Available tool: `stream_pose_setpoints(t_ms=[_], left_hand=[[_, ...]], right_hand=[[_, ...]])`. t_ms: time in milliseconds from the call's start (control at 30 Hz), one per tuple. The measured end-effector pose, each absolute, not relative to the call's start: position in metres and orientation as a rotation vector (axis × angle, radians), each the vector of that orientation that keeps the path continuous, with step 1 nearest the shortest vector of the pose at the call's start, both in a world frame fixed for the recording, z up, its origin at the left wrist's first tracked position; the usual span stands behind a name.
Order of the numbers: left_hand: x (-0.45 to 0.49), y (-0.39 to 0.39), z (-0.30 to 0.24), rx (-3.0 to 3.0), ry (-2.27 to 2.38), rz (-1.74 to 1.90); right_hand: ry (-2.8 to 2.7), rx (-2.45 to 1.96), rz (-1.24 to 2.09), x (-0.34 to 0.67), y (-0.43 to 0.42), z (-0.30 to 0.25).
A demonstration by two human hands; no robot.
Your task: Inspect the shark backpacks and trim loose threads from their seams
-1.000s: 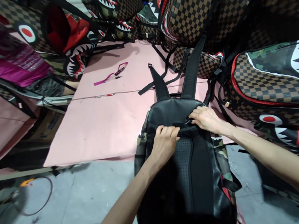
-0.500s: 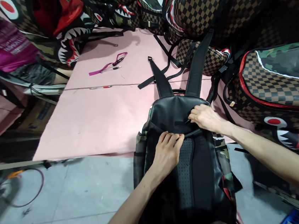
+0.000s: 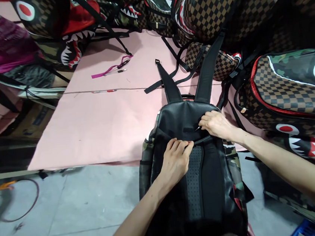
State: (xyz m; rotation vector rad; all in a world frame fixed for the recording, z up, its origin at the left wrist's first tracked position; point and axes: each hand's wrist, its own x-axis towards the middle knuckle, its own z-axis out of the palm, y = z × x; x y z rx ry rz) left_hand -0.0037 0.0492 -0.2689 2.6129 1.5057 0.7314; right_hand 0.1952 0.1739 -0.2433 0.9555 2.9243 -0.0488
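Head view: the left hand (image 3: 176,160) pinches with its fingers (image 3: 187,144) a black strip (image 3: 203,140) across the backpack (image 3: 198,188). The right hand (image 3: 217,125) is clenched on the strip's other end. Against a second ago, the left grip has gone from flat to a fingertip pinch and the strip looks tauter, so the hold seems settled. The backpack lies lower centre, back panel up, half over the pink counter (image 3: 96,128). Its long axis runs bottom to top of the frame, with the shoulder straps (image 3: 167,83) pointing to the upper edge.

One head-worn camera looks forward and down, close over the black backpack (image 3: 210,187) by the pink table (image 3: 99,128).
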Motion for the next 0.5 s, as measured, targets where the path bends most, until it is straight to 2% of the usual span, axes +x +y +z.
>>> stream_pose_setpoints(t_ms=[300,500], left_hand=[[-0.003,0.049,-0.27,2.587,1.518,0.722],[-0.003,0.048,-0.269,2.569,1.527,0.724]], right_hand=[[2.877,1.298,-0.637,0.204,0.178,-0.255],[2.938,1.178,-0.41,0.202,0.174,-0.251]])
